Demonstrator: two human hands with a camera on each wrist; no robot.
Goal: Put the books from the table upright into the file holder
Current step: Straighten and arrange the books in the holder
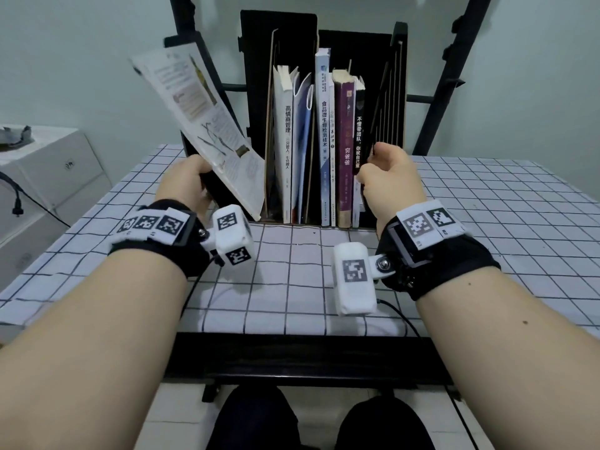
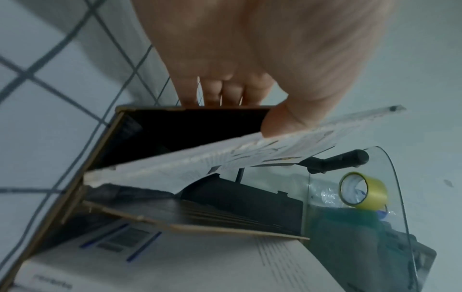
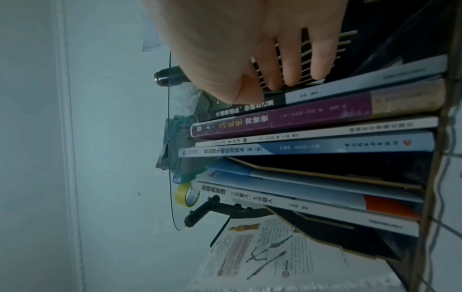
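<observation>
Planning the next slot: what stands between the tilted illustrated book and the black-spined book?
In the head view, between the illustrated book and black-spined book: upright books, a blue folder and holder dividers.

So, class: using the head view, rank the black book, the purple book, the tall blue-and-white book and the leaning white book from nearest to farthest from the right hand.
1. Black book, touching the right hand.
2. Purple book, next leftward.
3. Blue-and-white book, mid-holder.
4. Leaning white book, far left, in the left hand.
</observation>
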